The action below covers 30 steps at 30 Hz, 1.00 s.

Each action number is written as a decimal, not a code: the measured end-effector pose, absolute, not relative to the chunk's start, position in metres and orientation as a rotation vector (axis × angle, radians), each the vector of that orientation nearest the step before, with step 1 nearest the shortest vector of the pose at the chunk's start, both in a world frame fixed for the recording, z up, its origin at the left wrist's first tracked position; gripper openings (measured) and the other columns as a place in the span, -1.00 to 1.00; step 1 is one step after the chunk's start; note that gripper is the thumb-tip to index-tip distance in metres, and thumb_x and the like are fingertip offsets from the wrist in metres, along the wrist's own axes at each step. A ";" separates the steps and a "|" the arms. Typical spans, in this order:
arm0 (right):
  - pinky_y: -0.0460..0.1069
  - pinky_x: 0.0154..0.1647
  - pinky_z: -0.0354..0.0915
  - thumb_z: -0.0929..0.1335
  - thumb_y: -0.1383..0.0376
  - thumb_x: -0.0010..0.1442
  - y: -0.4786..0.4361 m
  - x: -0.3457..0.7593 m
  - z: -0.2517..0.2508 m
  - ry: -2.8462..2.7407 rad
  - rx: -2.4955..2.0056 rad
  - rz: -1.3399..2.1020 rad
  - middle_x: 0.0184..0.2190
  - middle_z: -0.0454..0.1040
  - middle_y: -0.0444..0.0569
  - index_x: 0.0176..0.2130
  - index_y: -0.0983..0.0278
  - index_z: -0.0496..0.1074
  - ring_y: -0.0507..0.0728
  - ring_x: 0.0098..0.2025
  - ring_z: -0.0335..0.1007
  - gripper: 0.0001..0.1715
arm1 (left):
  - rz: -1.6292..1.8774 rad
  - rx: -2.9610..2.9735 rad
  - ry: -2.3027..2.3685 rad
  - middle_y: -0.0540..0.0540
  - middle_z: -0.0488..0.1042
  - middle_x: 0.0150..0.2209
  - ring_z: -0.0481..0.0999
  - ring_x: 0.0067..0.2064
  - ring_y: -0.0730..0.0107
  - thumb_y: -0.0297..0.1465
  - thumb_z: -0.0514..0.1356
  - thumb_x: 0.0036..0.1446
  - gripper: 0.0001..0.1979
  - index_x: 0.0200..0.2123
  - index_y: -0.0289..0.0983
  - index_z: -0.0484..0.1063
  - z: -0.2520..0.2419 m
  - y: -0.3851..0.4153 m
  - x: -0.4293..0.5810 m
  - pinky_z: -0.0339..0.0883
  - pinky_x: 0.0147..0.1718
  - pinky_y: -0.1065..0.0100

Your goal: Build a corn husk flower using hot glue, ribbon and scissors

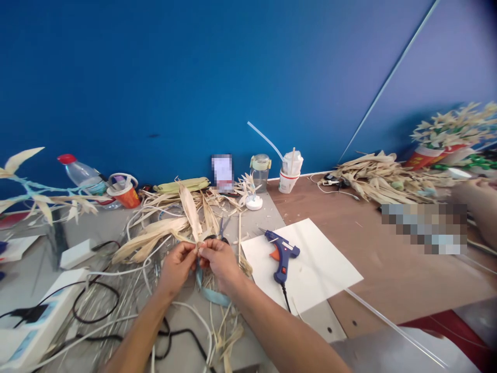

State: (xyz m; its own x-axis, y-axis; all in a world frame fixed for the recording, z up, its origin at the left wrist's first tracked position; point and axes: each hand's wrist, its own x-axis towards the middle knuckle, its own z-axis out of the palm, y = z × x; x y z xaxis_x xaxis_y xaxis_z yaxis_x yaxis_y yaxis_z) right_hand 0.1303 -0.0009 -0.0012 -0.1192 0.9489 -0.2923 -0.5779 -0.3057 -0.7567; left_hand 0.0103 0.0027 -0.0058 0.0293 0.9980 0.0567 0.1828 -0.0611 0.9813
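Observation:
My left hand (179, 263) and my right hand (220, 259) meet over the table, thumbs and fingers pinched together. Between the fingertips is the narrow lower end of a dried corn husk (189, 210), its broad part standing up. Below the hands a light blue strip (215, 297) hangs in a curve; whether it joins the husk I cannot tell. Just behind my right hand lie scissors (222, 234), partly hidden. More dried husks (153, 239) lie to the left of the fingers. A blue glue gun (283, 254) rests on white paper (324, 267) to the right.
A white power strip (50, 321) and tangled cables occupy the left front. Along the wall stand a red cup (125, 191), a clear jar (260, 173) and a white cup (289, 178). Husks (382, 178) pile up at right, near another person's arm (476, 207).

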 end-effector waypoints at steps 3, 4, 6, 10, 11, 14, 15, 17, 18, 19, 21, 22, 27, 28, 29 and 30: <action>-0.16 -0.64 0.06 0.34 0.36 -0.20 -0.001 0.130 -0.002 -0.609 -0.972 1.631 -0.70 0.27 -0.24 -0.56 0.30 0.33 -0.09 -0.69 0.12 -0.93 | 1.157 1.396 1.305 0.03 0.38 -0.65 0.28 -0.61 0.45 -0.25 0.28 -0.07 -0.80 -0.49 -0.27 0.42 -0.005 0.001 0.013 0.13 -0.59 0.44; -0.15 -0.64 0.05 0.34 0.36 -0.19 -0.001 0.130 -0.002 -0.633 -0.994 1.610 -0.71 0.27 -0.24 -0.55 0.29 0.33 -0.08 -0.69 0.12 -0.93 | 1.169 1.389 1.301 0.03 0.39 -0.65 0.28 -0.61 0.45 -0.26 0.29 -0.08 -0.80 -0.49 -0.27 0.43 -0.006 0.001 0.014 0.14 -0.59 0.44; -0.15 -0.65 0.03 0.35 0.37 -0.17 0.000 0.130 -0.003 -0.690 -1.040 1.562 -0.72 0.25 -0.26 -0.56 0.28 0.32 -0.08 -0.68 0.09 -0.93 | 1.191 1.379 1.298 0.03 0.39 -0.64 0.29 -0.60 0.43 -0.28 0.29 -0.09 -0.83 -0.48 -0.26 0.44 -0.008 0.000 0.015 0.14 -0.58 0.43; -0.14 -0.66 -0.02 0.33 0.37 -0.15 0.002 0.128 -0.005 -0.774 -1.093 1.463 -0.76 0.20 -0.28 -0.59 0.26 0.27 -0.07 -0.69 0.04 -0.92 | 1.198 1.430 1.307 0.03 0.37 -0.62 0.29 -0.57 0.40 -0.34 0.27 -0.06 -0.89 -0.43 -0.25 0.48 -0.011 -0.002 0.015 0.15 -0.56 0.43; -0.14 -0.66 -0.01 0.32 0.36 -0.15 0.002 0.127 -0.006 -0.772 -1.081 1.457 -0.76 0.19 -0.28 -0.59 0.26 0.27 -0.07 -0.69 0.03 -0.91 | 1.193 1.451 1.307 0.03 0.36 -0.62 0.29 -0.56 0.39 -0.34 0.26 -0.05 -0.89 -0.41 -0.24 0.49 -0.011 -0.002 0.015 0.16 -0.54 0.42; -0.13 -0.65 0.04 0.32 0.33 -0.14 0.003 0.123 -0.009 -0.734 -1.013 1.468 -0.74 0.19 -0.28 -0.57 0.25 0.25 -0.06 -0.69 0.06 -0.90 | 1.153 1.489 1.283 0.00 0.41 -0.57 0.35 -0.51 0.35 -0.34 0.23 -0.01 -0.87 -0.35 -0.23 0.51 -0.007 -0.002 0.014 0.23 -0.46 0.38; -0.13 -0.64 0.06 0.33 0.32 -0.14 0.003 0.123 -0.010 -0.721 -0.990 1.478 -0.73 0.19 -0.28 -0.56 0.25 0.25 -0.06 -0.68 0.06 -0.89 | 1.134 1.496 1.267 -0.02 0.45 -0.52 0.39 -0.47 0.33 -0.34 0.23 -0.01 -0.86 -0.34 -0.23 0.51 -0.006 -0.001 0.014 0.26 -0.41 0.36; -0.13 -0.64 0.07 0.33 0.32 -0.13 0.004 0.124 -0.012 -0.696 -0.959 1.486 -0.71 0.20 -0.27 -0.55 0.25 0.25 -0.06 -0.67 0.06 -0.89 | 1.095 1.492 1.222 -0.08 0.51 -0.41 0.44 -0.37 0.27 -0.33 0.25 -0.03 -0.82 -0.30 -0.24 0.53 -0.003 -0.001 0.012 0.29 -0.28 0.31; -0.13 -0.63 0.08 0.33 0.32 -0.13 0.005 0.126 -0.012 -0.693 -0.958 1.478 -0.69 0.21 -0.26 -0.55 0.25 0.25 -0.06 -0.66 0.07 -0.89 | 1.078 1.470 1.198 -0.10 0.52 -0.38 0.46 -0.33 0.25 -0.32 0.26 -0.04 -0.79 -0.29 -0.25 0.53 -0.002 0.000 0.011 0.29 -0.22 0.29; -0.13 -0.62 0.09 0.33 0.32 -0.12 0.006 0.128 -0.011 -0.699 -0.970 1.462 -0.67 0.23 -0.25 -0.54 0.25 0.26 -0.05 -0.65 0.09 -0.90 | 1.061 1.427 1.169 -0.11 0.53 -0.37 0.46 -0.30 0.23 -0.31 0.27 -0.05 -0.76 -0.26 -0.26 0.53 -0.002 0.000 0.009 0.28 -0.19 0.27; -0.13 -0.58 0.12 0.33 0.33 -0.11 0.008 0.134 -0.008 -0.748 -1.025 1.407 -0.65 0.28 -0.22 -0.55 0.26 0.29 -0.04 -0.61 0.14 -0.92 | 1.036 1.266 1.132 -0.12 0.53 -0.43 0.47 -0.35 0.22 -0.25 0.27 -0.05 -0.69 -0.23 -0.28 0.52 -0.004 0.001 0.007 0.31 -0.23 0.24; -0.12 -0.56 0.14 0.33 0.35 -0.11 0.008 0.136 -0.006 -0.792 -1.060 1.382 -0.64 0.29 -0.21 -0.56 0.27 0.30 -0.03 -0.60 0.16 -0.93 | 1.018 1.174 1.104 -0.12 0.53 -0.45 0.47 -0.37 0.23 -0.23 0.27 -0.05 -0.67 -0.22 -0.29 0.51 -0.005 0.002 0.005 0.32 -0.26 0.23; -0.13 -0.55 0.12 0.31 0.42 -0.08 0.008 0.138 0.002 -0.944 -1.156 1.390 -0.67 0.27 -0.21 -0.61 0.28 0.28 -0.05 -0.61 0.15 -0.86 | 1.017 0.991 1.076 -0.07 0.50 -0.52 0.42 -0.47 0.37 -0.23 0.32 -0.09 -0.69 -0.31 -0.32 0.49 -0.010 0.006 0.004 0.29 -0.45 0.39; -0.14 -0.55 0.13 0.30 0.43 -0.07 0.008 0.137 0.003 -0.949 -1.163 1.400 -0.66 0.28 -0.20 -0.60 0.28 0.28 -0.05 -0.61 0.16 -0.87 | 1.010 1.001 1.065 -0.06 0.49 -0.52 0.40 -0.48 0.41 -0.25 0.33 -0.11 -0.72 -0.35 -0.32 0.49 -0.009 0.006 0.004 0.29 -0.46 0.42; -0.14 -0.56 0.14 0.30 0.44 -0.06 0.007 0.136 0.003 -0.952 -1.173 1.408 -0.66 0.29 -0.20 -0.59 0.29 0.29 -0.05 -0.61 0.18 -0.87 | 1.002 1.015 1.052 -0.04 0.46 -0.54 0.38 -0.50 0.44 -0.25 0.33 -0.11 -0.74 -0.40 -0.32 0.48 -0.009 0.006 0.004 0.27 -0.47 0.45; -0.15 -0.56 0.15 0.29 0.45 -0.06 0.006 0.135 0.003 -0.959 -1.183 1.407 -0.65 0.31 -0.19 -0.58 0.29 0.30 -0.04 -0.61 0.20 -0.88 | 0.984 1.025 1.044 -0.02 0.44 -0.56 0.36 -0.51 0.47 -0.26 0.33 -0.10 -0.76 -0.44 -0.33 0.48 -0.009 0.006 0.004 0.25 -0.48 0.47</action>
